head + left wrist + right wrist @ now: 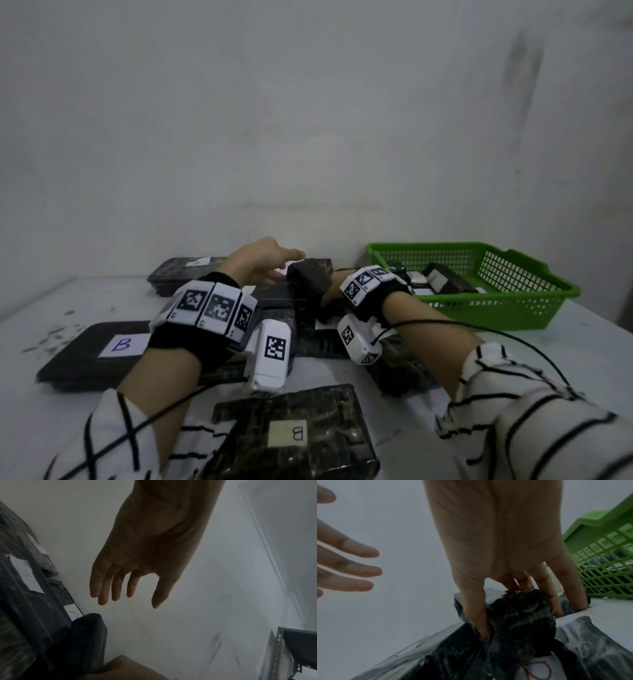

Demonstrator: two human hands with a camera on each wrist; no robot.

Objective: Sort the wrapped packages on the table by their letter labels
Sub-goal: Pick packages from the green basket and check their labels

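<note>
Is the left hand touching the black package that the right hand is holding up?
Apart. The left wrist view shows the left hand open, with white wall between its fingertips and the black package. The right hand alone grips it.

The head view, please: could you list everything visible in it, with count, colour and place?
Wrapped packages on the table: at least six, black wrap with white labels; two show a B, near centre and left.
Lifted package: one, black, held above the pile, centre.
Basket: one, green, right rear, holding several black packages.
Table: one, white.
Wall: grey-white, behind.
Wrist bands with cameras: two, black and white, coded squares.
Sleeves: two, white with black lines.
Left hand: fingers straight, holds nothing, beside the lifted package.
Right hand: fingers grip the lifted package.
</note>
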